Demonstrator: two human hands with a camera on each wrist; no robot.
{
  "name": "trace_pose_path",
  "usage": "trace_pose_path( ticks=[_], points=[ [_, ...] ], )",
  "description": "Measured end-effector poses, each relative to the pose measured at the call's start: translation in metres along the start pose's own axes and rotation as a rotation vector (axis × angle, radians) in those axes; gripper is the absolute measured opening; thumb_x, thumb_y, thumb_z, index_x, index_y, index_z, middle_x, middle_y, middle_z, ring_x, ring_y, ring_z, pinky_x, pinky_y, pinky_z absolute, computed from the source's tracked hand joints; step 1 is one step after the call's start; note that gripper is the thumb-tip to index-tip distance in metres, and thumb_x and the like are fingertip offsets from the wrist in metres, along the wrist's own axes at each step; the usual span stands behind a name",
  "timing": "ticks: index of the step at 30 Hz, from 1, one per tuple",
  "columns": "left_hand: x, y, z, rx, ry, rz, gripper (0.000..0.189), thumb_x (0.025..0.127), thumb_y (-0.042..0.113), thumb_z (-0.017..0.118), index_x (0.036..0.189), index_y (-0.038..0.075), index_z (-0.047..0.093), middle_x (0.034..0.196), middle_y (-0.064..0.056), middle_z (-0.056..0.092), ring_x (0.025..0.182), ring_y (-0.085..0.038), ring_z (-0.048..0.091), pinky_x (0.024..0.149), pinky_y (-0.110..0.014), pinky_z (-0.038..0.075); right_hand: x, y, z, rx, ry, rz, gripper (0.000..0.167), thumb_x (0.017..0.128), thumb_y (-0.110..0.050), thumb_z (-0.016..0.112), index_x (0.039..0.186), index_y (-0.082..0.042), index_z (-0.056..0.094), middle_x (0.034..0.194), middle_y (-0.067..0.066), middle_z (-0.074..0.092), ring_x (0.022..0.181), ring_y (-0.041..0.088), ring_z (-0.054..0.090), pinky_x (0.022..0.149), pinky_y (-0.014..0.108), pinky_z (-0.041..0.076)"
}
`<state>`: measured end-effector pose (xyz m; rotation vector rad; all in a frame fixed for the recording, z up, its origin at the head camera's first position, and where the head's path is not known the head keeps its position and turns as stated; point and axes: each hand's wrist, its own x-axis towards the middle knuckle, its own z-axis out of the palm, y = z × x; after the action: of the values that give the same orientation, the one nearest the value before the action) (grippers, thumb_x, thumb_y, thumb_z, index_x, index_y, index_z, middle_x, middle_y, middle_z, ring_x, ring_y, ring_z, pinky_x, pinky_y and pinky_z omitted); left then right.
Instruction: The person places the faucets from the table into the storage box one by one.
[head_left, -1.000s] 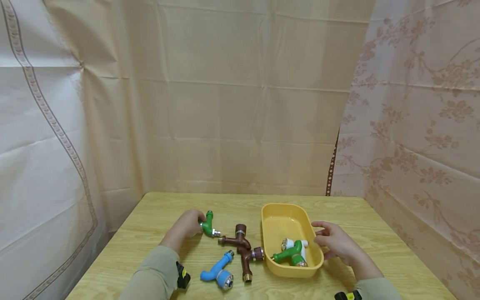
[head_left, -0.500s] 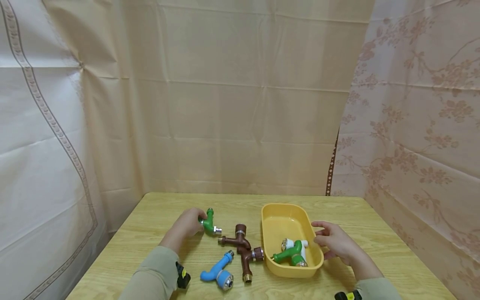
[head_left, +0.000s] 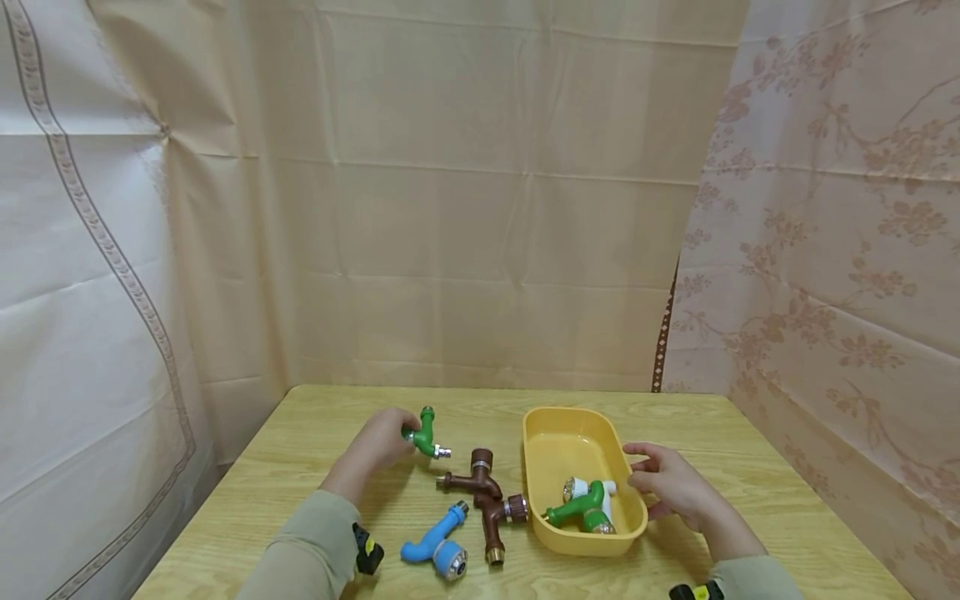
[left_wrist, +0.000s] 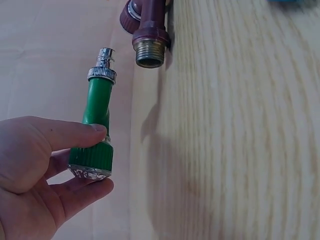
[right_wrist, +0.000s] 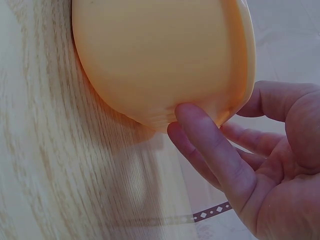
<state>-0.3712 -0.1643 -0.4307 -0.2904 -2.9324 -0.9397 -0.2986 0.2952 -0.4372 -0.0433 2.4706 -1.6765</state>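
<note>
My left hand point(head_left: 382, 437) pinches a green tap point(head_left: 426, 437) by its ribbed handle end, above the table's left side. In the left wrist view the tap's metal nozzle point(left_wrist: 105, 57) points up, with the thumb on one side of the handle and fingers beneath. At the right, my right hand point(head_left: 671, 483) touches the outer side of a yellow tub point(head_left: 570, 450) with loosely extended fingers. Fingertips point(right_wrist: 192, 117) rest against the tub's wall in the right wrist view. Inside the tub lie another green tap point(head_left: 588, 504) and a white tap point(head_left: 608, 500), partly covered by the green one.
Two brown taps point(head_left: 472, 482) lie against each other on the wooden table point(head_left: 337, 533), close to the tub's left wall. A blue tap point(head_left: 435, 537) lies nearer the front. Cloth curtains point(head_left: 480, 208) hang behind the table and along both sides.
My left hand has lifted the green tap and carried it slightly to the right and away from me. The right hand, tub and other taps stay where they were.
</note>
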Motion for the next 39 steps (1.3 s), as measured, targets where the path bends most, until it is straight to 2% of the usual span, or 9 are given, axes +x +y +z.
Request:
trace_pose_path(
  ticks=[10,18,32,39],
  points=[
    [0.001,0.010,-0.002,0.001,0.022,0.032,0.025,0.085,-0.002,0.078,0.108,0.006,0.075,0.102,-0.006,0.069,0.090,-0.020,0.063,0.083,-0.040,0.057,0.001,0.001,0.000,-0.003,-0.004,-0.002,0.060,0.095,0.002,0.059,0.151,0.006,0.036,0.124,0.029,0.054,0.094,0.030,0.067,0.064,0.050,0.061],
    [0.001,0.020,-0.005,0.022,0.041,0.109,0.026,0.083,-0.003,0.078,0.108,0.005,0.075,0.104,-0.007,0.070,0.090,-0.020,0.064,0.083,-0.040,0.057,0.001,0.001,0.000,-0.019,0.002,-0.004,0.060,0.096,0.002,0.059,0.151,0.006,0.037,0.126,0.030,0.053,0.096,0.030,0.067,0.064,0.050,0.061],
    [-0.004,0.038,-0.009,0.038,0.065,0.119,0.026,0.085,0.000,0.079,0.110,0.007,0.076,0.112,-0.009,0.068,0.095,-0.022,0.063,0.083,-0.040,0.057,0.000,-0.001,0.000,-0.016,0.007,0.007,0.059,0.095,0.001,0.060,0.150,0.005,0.039,0.125,0.029,0.054,0.095,0.029,0.067,0.064,0.050,0.061],
    [-0.005,0.043,-0.009,0.055,0.068,0.157,0.025,0.085,0.001,0.079,0.109,0.008,0.076,0.112,-0.008,0.069,0.097,-0.023,0.063,0.085,-0.041,0.056,0.000,0.000,0.000,-0.012,0.005,0.008,0.060,0.094,0.001,0.060,0.150,0.005,0.039,0.125,0.029,0.053,0.095,0.030,0.067,0.064,0.050,0.061]
  ],
)
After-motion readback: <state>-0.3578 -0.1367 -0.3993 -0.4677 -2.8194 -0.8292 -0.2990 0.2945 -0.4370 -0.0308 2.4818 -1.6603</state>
